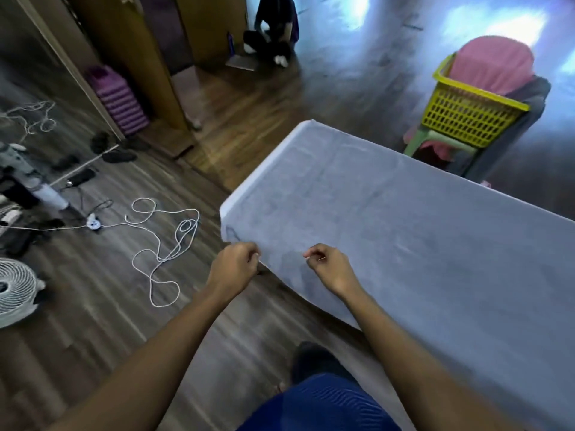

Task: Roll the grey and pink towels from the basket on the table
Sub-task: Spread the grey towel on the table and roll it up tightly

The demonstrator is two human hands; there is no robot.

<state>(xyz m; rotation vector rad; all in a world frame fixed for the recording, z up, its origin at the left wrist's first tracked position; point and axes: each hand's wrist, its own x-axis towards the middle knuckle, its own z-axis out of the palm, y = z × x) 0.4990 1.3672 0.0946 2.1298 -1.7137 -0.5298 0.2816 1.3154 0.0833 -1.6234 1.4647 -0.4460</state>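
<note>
Grey towel lies spread flat over the desk; pink towel sits in the basket beyond the far edge. Left hand pinches the hem at the near left corner. Right hand has its fingers curled at the near edge, grip unclear to us. We judge the cloth soft, light and limp, so hold the hem at two spread points.

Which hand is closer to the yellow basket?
The right hand. It pinches the grey towel on the side toward the yellow basket; the left hand holds its corner, farther off.
</note>
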